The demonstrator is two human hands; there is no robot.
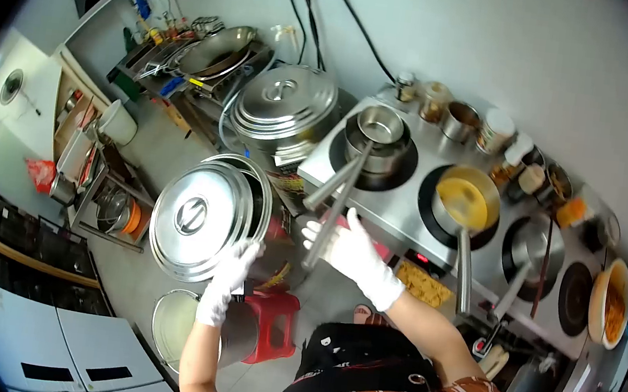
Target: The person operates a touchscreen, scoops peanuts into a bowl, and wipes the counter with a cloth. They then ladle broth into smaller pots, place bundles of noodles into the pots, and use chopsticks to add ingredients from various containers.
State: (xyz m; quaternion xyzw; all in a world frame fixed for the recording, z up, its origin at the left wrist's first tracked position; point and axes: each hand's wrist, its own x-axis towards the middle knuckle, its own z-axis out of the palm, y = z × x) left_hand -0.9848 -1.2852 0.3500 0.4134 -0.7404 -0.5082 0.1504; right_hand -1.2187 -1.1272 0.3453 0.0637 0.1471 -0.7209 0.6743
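My left hand (232,278), in a white glove, is at the lower right rim of a large steel lid (197,222), with its fingers closed on the edge. The lid sits shifted to the left on a tall pot (260,199), leaving a gap at the right. My right hand (353,257), also gloved, is open with fingers spread beside the long handle of a ladle (379,124). The ladle's bowl rests over a small pot (387,158) on the stove, and its handle passes in front of my fingers.
A pan of yellow liquid (467,202) and another pan (539,247) stand on the stove (414,208), their handles jutting toward me. Jars (497,131) line the wall. Another lidded pot (286,102) is behind. A bucket (176,328) and red stool (278,329) stand below.
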